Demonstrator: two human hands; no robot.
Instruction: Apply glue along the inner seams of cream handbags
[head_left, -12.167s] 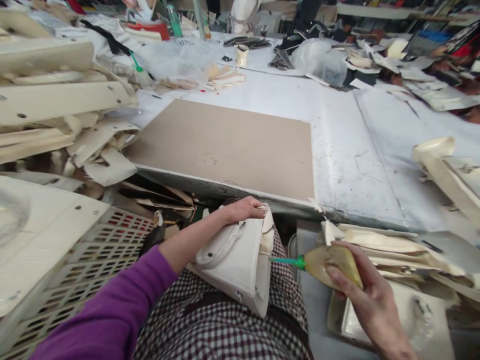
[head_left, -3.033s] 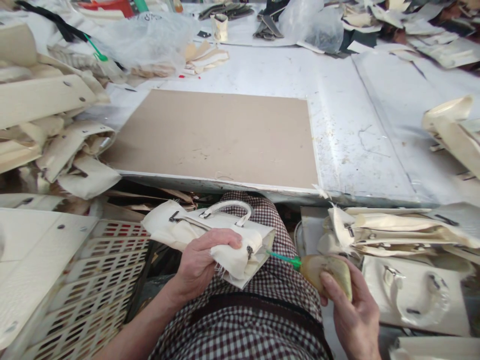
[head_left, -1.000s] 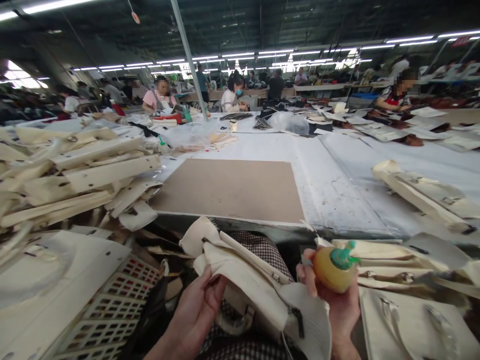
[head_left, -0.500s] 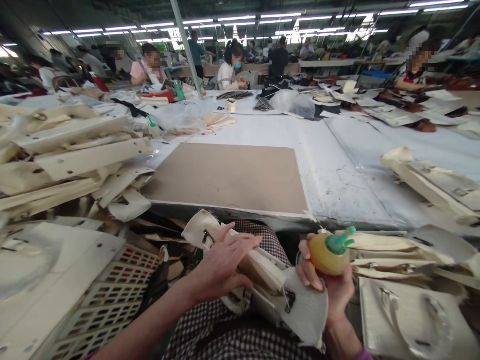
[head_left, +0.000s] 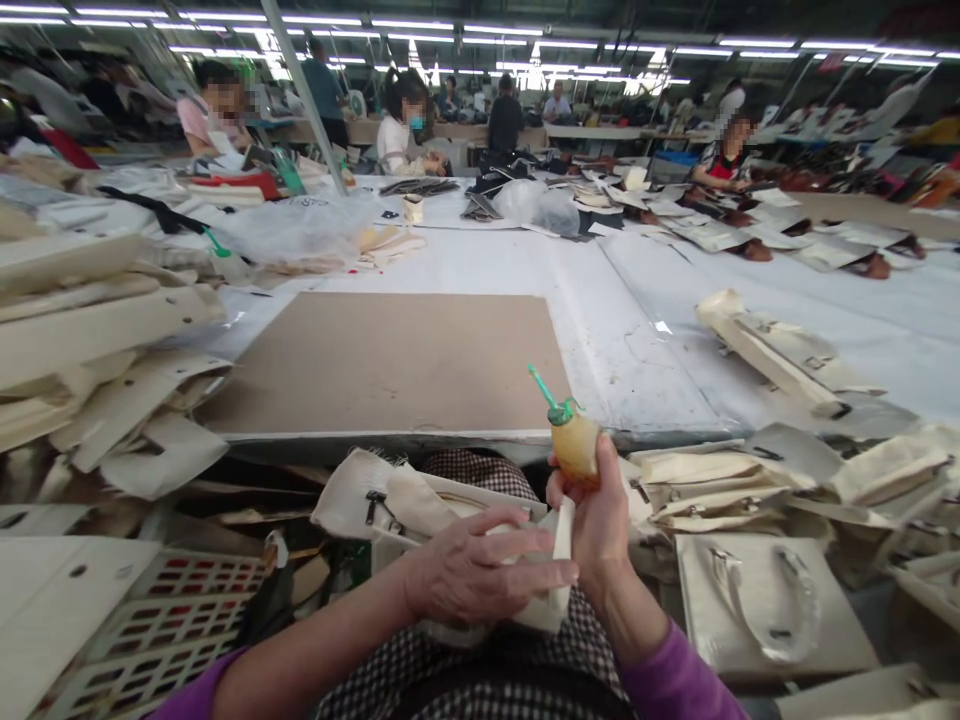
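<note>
A cream bag piece (head_left: 349,495) with a dark metal fitting lies over my checked apron, its far edge frayed. My left hand (head_left: 487,565) rests on it from the left, fingers stretched toward a raised flap (head_left: 562,560). My right hand (head_left: 596,510) is wrapped round a yellowish squeeze bottle (head_left: 576,450) with a green cap and thin green nozzle, which points up and to the left. The flap's right side touches my right hand near the wrist. My left hand hides the middle of the bag piece.
A brown board (head_left: 390,360) lies on the white table (head_left: 600,330). Cream bag parts (head_left: 97,330) pile up at left, above a plastic crate (head_left: 172,610). More bags (head_left: 765,600) are at right. People work beyond the table.
The bottle has turned so its nozzle points up-left, and my right hand has moved left. My left hand has shifted toward the flap, now raised between the hands. The view has turned right.
</note>
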